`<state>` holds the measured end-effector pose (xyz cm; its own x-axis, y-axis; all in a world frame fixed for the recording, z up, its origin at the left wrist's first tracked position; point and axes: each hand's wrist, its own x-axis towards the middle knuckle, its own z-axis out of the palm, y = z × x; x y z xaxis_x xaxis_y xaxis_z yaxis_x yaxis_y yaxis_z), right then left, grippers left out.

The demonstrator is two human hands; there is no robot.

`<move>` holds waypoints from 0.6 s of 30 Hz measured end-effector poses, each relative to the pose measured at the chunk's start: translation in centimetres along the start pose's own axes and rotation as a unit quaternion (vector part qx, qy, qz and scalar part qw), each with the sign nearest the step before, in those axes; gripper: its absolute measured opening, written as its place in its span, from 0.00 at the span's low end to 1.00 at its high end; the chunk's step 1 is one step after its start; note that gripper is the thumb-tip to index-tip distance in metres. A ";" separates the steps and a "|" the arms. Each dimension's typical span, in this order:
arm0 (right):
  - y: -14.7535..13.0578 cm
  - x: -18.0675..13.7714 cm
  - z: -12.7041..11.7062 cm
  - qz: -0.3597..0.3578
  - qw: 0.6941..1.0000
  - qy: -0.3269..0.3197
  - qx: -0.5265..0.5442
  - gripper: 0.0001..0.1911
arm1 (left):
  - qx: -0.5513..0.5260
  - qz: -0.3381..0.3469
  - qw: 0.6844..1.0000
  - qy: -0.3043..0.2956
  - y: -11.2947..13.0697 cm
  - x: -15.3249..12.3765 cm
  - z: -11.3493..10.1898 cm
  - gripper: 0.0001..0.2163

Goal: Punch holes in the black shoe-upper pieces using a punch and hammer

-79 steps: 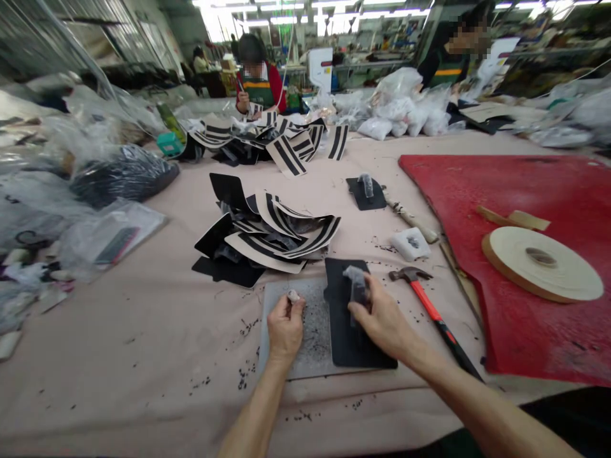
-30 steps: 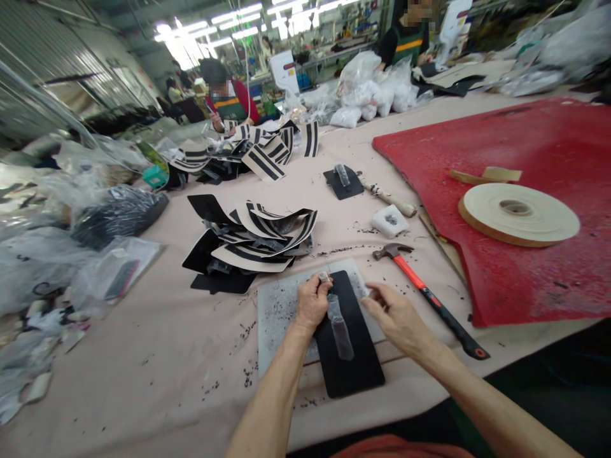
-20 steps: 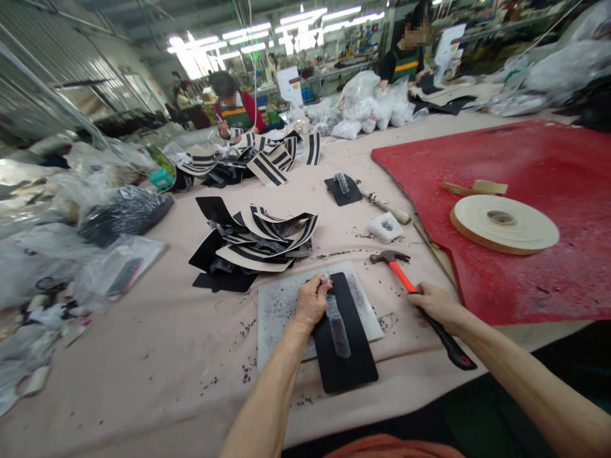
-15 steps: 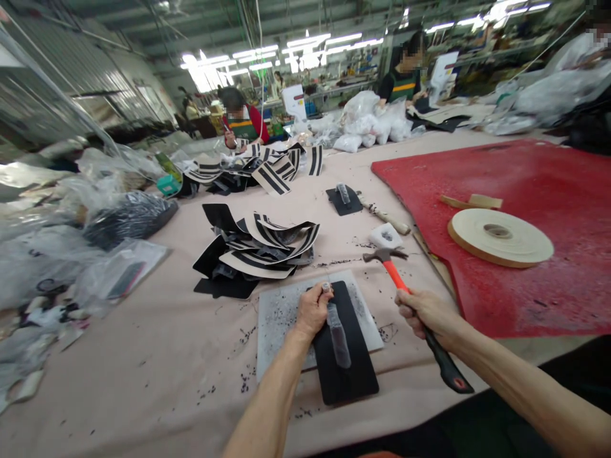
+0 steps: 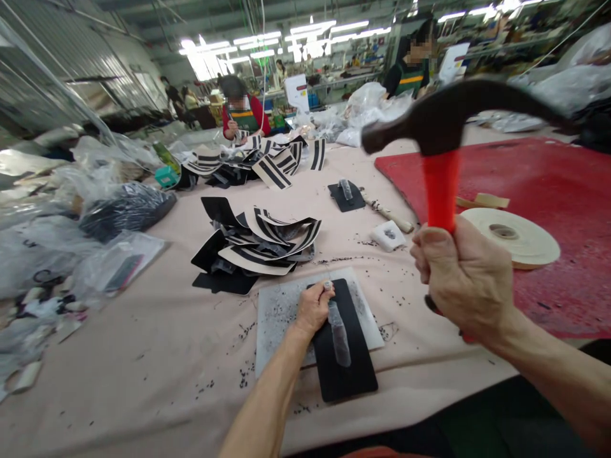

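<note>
My right hand [image 5: 465,280] is wrapped round the orange-red handle of a claw hammer [image 5: 442,121], raised high with its dark head up. My left hand [image 5: 314,306] is closed round a short metal punch [image 5: 328,286], only its round top showing. The punch stands near the upper end of a black panel [image 5: 351,375], its tip hidden by the fingers. A plastic-wrapped handle [image 5: 340,340] runs along the panel's middle. Beneath lies a pale board [image 5: 279,318] sprinkled with black bits, and the panel's near end reaches past it.
Beyond the board sits a pile of black and cream striped panels [image 5: 267,245]. A white block [image 5: 387,236], a mallet [image 5: 391,216] and another small black panel [image 5: 346,195] lie right of it. A tape roll [image 5: 510,235] rests on a red sheet [image 5: 563,305]. Co-workers sit across the table.
My right hand has lifted the hammer from low beside the board to high and close to the camera. My left hand, the punch and the panel stay in place.
</note>
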<state>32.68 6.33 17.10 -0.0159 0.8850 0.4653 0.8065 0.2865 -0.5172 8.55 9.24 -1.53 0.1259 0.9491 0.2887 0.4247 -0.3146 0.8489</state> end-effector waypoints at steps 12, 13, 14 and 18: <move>2.3 -2.9 3.6 -0.005 0.967 -0.219 -0.128 0.18 | 0.022 -0.024 0.999 -0.011 -0.1 0.1 0.0 0.08; 2.1 -2.8 3.5 -0.008 0.967 -0.221 -0.127 0.18 | 0.027 -0.025 0.999 -0.016 -0.1 0.1 -0.1 0.08; 2.0 -2.9 3.4 -0.017 0.962 -0.238 -0.132 0.18 | 0.032 -0.025 0.999 -0.019 0.0 0.0 -0.2 0.08; 3.2 -4.1 3.5 -0.056 0.946 -0.278 -0.159 0.15 | 0.057 -0.046 0.997 0.000 1.4 -0.4 0.2 0.09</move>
<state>33.25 4.89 11.04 -0.3487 0.9372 0.0085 0.9171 0.3430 -0.2033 9.25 8.41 -0.48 0.0823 0.9739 0.2115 0.5345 -0.2223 0.8154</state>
